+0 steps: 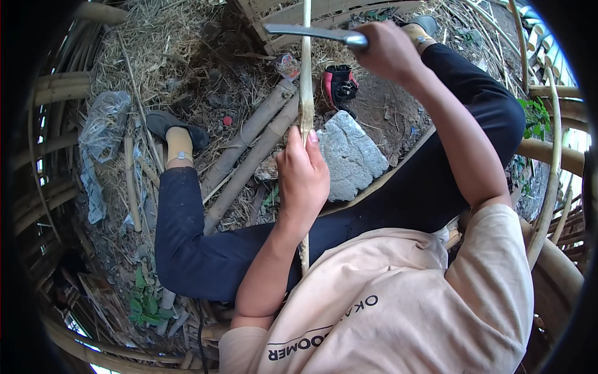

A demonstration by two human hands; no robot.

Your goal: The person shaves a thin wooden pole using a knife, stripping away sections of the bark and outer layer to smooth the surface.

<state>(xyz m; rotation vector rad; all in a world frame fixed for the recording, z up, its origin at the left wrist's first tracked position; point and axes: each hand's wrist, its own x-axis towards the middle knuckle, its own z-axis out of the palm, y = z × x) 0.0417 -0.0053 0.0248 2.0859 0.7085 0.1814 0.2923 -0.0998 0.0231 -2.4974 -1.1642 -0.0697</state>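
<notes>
My left hand (303, 173) is wrapped around a long, thin bamboo strip (306, 78), which runs from the top edge of the view down toward my lap. Just above the thumb, the strip has a rougher, brownish section; higher up it is pale and smooth. My right hand (387, 55) is closed on a knife (311, 30), hiding most of its handle. The grey metal blade points left and crosses the strip well above my left hand. Whether the edge touches the strip, I cannot tell.
Between my legs lie a grey stone block (352, 156), two bamboo poles (240, 146) and a pink-and-black item (340, 86). Clear crumpled plastic (109, 121) is at the left. A wooden frame (336, 17) stands ahead, and bamboo fencing (554, 156) rises at the right.
</notes>
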